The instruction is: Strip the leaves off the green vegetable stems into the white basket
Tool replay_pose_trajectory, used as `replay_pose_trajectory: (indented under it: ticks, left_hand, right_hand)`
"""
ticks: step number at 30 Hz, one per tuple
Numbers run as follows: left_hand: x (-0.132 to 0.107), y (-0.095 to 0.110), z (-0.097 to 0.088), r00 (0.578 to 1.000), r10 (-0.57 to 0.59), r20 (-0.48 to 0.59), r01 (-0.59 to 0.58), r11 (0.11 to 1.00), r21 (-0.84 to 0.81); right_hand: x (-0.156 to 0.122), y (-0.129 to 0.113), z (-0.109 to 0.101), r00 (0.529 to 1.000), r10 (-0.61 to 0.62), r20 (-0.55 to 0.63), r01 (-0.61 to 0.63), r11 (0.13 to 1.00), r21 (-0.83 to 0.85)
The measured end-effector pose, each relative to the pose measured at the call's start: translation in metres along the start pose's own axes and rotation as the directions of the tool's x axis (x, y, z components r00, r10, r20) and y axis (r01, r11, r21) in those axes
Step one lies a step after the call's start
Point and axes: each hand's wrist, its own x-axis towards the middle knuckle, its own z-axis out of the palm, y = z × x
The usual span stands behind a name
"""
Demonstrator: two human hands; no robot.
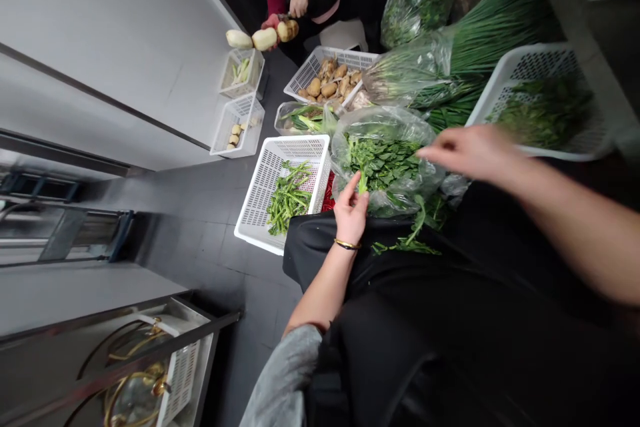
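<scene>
A matte black cloth apron (450, 320) lay over the lap in soft folds. The bare right arm (565, 213) slanted in from the right; the left arm (320, 290), in a wrinkled grey cloth sleeve (287, 373), angled up from below. A white rectangular plastic basket (257, 190) with slotted walls held trimmed green stalks (290, 197). Beside it, a clear, crinkled plastic bag (387, 115) gaped around a dense heap of dark-green leaves (387, 163). The blurred right hand (463, 150) met the bag's right side, fingers curled together; whether they pinched a leaf, I could not tell. The left hand (351, 207), palm turned inward, pinched a slender pale-green stem (363, 181) between thumb and fingers at the bag's near edge. A thin gold-toned bracelet (347, 244) ringed that wrist.
</scene>
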Motion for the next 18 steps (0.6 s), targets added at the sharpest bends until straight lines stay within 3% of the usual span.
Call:
replay_pose_trajectory:
  ticks: [1,2,4,6,8,10,12,13,14,15,16,18]
  left_hand:
    - [-0.002,0.000,0.005,0.999,0.048,0.004,-0.048,0.995,0.082]
    - [-0.004,0.000,0.008,0.995,0.098,0.010,-0.098,0.981,0.166]
    - [-0.007,-0.001,0.012,0.985,0.169,0.027,-0.170,0.941,0.292]
    - [-0.009,-0.004,0.013,0.988,0.143,0.053,-0.153,0.939,0.308]
    - [-0.008,-0.008,0.010,0.994,-0.018,0.106,-0.002,0.983,0.183]
    - [-0.005,-0.010,0.007,0.934,-0.256,0.249,0.267,0.964,-0.012]
    - [0.003,-0.008,0.001,0.806,-0.408,0.429,0.506,0.851,-0.142]
    - [0.008,-0.007,-0.005,0.754,-0.435,0.491,0.572,0.803,-0.167]
    - [0.016,-0.005,-0.013,0.731,-0.443,0.519,0.598,0.782,-0.176]
    - [0.026,-0.004,-0.025,0.744,-0.442,0.502,0.587,0.791,-0.173]
    - [0.037,-0.003,-0.040,0.786,-0.438,0.436,0.546,0.823,-0.156]
    - [0.064,-0.006,-0.082,0.894,-0.411,0.177,0.422,0.906,-0.027]
  right_hand:
    - [-0.005,-0.026,0.010,0.985,-0.144,0.090,0.128,0.978,0.168]
    - [-0.008,-0.048,0.020,0.975,-0.190,0.113,0.155,0.951,0.266]
    - [-0.008,-0.075,0.040,0.983,-0.162,0.084,0.124,0.930,0.347]
    - [-0.004,-0.079,0.057,0.989,-0.144,-0.015,0.143,0.954,0.265]
    - [0.000,-0.072,0.067,0.950,-0.293,-0.108,0.301,0.951,0.067]
    - [0.003,-0.064,0.069,0.828,-0.553,-0.092,0.541,0.832,-0.125]
    - [0.006,-0.061,0.063,0.646,-0.763,0.021,0.753,0.632,-0.183]
    - [0.009,-0.060,0.056,0.583,-0.810,0.062,0.805,0.565,-0.182]
    - [0.013,-0.057,0.048,0.573,-0.816,0.074,0.812,0.553,-0.185]
    - [0.017,-0.051,0.039,0.623,-0.780,0.053,0.771,0.602,-0.208]
    - [0.023,-0.040,0.028,0.720,-0.694,0.006,0.673,0.696,-0.251]
    - [0.035,-0.006,0.007,0.927,-0.353,-0.129,0.287,0.886,-0.363]
